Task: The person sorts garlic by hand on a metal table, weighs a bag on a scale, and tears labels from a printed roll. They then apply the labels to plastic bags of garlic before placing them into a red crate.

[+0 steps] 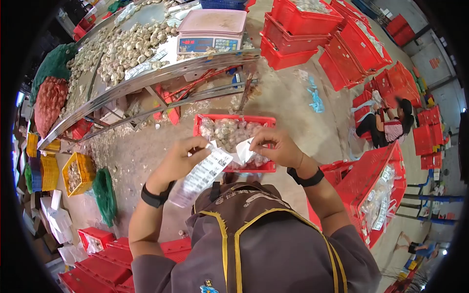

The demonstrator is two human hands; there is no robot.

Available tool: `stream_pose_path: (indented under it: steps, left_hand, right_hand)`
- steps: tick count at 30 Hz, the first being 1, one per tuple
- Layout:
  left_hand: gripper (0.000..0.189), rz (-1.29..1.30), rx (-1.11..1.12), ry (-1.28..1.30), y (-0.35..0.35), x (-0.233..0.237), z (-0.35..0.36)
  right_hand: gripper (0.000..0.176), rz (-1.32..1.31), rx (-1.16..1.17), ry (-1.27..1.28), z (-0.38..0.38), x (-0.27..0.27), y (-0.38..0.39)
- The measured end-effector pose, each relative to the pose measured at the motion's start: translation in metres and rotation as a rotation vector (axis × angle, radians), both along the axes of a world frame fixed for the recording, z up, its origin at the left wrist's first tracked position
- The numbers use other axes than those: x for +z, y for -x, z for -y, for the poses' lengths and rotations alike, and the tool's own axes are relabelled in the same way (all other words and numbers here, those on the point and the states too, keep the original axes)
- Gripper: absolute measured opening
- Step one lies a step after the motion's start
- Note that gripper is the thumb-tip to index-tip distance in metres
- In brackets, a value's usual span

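My left hand pinches a strip of printed white labels, which hangs down toward my chest. Between the thumb and fingers of my right hand is a white label, its blank side showing. Just beyond both hands, a red crate on the floor holds several clear bags of garlic. The hands are over its near part, and whether they touch the bags is hard to tell.
A metal-edged table with loose garlic and a scale stands ahead. Stacked red crates line the right, where a person crouches. Another crate of bags is by my right elbow. A yellow crate stands left.
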State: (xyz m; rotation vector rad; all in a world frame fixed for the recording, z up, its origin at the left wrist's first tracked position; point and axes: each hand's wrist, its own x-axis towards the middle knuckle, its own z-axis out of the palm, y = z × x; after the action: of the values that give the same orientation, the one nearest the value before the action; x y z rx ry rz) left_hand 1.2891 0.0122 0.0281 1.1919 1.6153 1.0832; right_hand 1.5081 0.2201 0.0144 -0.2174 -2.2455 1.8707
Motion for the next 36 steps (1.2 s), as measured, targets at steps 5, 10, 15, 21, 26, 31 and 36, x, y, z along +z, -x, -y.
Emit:
stream_pose_path:
  steps: [5,10,15,21,26,31,36]
  left_hand:
    - [0.013,-0.263,-0.15,-0.064,-0.003,0.036,-0.033]
    - [0.016,-0.257,-0.391,0.023,-0.001,0.034,-0.048]
    - [0.015,-0.231,-0.483,0.06,-0.009,0.036,-0.063]
    - [0.014,-0.224,-0.557,0.128,-0.01,0.032,-0.075]
    - [0.014,-0.178,-0.548,0.167,-0.012,0.035,-0.079]
    - [0.014,-0.148,-0.552,0.15,-0.01,0.026,-0.084]
    - [0.013,-0.115,-0.578,0.081,-0.007,0.01,-0.089]
  right_hand:
    - [0.012,-0.053,0.032,-0.166,0.008,0.003,0.0]
    - [0.011,-0.011,0.048,-0.106,0.01,0.005,-0.007]
    - [0.01,0.002,0.043,-0.116,0.015,0.005,-0.01]
    - [0.011,0.036,0.054,-0.135,0.018,0.005,-0.01]
    - [0.011,0.035,0.064,-0.128,0.019,0.004,-0.009]
    - [0.014,-0.008,0.054,-0.111,0.023,0.002,-0.006]
    - [0.022,0.049,0.042,-0.124,0.025,0.011,-0.005]
